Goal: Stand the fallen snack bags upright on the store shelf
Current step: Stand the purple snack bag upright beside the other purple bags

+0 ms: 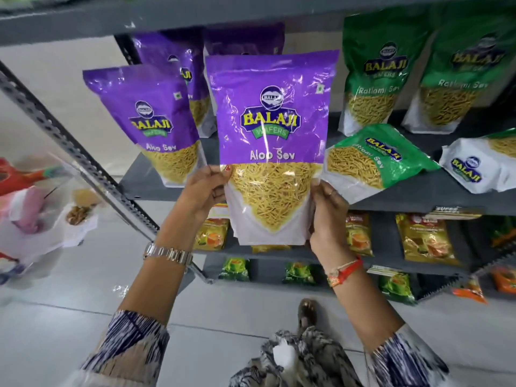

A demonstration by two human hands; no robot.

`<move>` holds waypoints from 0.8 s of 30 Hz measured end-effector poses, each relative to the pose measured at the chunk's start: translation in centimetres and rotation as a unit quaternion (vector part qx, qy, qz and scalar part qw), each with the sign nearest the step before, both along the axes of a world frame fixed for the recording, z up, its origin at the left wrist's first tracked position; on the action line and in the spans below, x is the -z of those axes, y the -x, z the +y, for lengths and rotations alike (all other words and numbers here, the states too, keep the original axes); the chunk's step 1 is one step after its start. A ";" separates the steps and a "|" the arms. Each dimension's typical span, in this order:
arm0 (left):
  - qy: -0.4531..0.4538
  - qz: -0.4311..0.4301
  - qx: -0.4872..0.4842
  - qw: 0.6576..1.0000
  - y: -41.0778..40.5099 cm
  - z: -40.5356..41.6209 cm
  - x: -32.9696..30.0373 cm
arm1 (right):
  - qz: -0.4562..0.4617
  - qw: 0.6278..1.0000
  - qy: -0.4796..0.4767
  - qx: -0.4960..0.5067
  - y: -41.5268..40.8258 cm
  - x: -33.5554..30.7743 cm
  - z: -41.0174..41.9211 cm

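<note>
I hold a purple Aloo Sev bag (272,129) upright in front of the grey shelf (418,192). My left hand (205,191) grips its lower left edge and my right hand (328,210) grips its lower right edge. Another purple Aloo Sev bag (150,121) stands on the shelf to the left, with more purple bags behind. A green Ratlami Sev bag (374,160) lies fallen on the shelf to the right. Beside it lies a second fallen bag (480,163), its white bottom toward me. Two green Ratlami Sev bags (377,71) stand upright at the back right.
A perforated metal upright (83,160) slants along the shelf's left side. Lower shelves hold small yellow and green packets (427,238). Loose bags and packets (36,213) lie on the tiled floor at the left. The shelf above (195,15) overhangs the bags.
</note>
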State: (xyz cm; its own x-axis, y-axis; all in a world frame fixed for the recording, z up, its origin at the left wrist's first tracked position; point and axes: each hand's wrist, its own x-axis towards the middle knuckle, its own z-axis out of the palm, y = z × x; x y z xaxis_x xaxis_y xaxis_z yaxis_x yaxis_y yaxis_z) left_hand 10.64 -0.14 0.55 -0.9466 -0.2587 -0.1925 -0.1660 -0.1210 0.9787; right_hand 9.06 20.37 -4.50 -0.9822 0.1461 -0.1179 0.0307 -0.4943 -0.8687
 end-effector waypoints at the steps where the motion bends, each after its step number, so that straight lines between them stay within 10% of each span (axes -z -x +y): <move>1: 0.003 0.009 -0.006 1.000 -0.3 0.1 -0.2 | 0.007 1.000 -0.006 -0.006 -0.3 -0.1 0.0; 24: -0.049 0.049 -0.285 0.956 10.1 -1.6 2.7 | 0.068 0.945 -0.300 -0.106 12.5 1.4 -5.9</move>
State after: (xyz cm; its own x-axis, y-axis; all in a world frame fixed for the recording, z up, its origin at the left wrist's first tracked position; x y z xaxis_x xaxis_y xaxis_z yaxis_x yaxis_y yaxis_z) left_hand 0.54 -1.74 -2.16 -0.6719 -0.7230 -0.1607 0.0457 -0.2570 0.9653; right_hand -3.43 14.45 -5.88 -0.9970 -0.0549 0.0541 -0.0591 0.0943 -0.9938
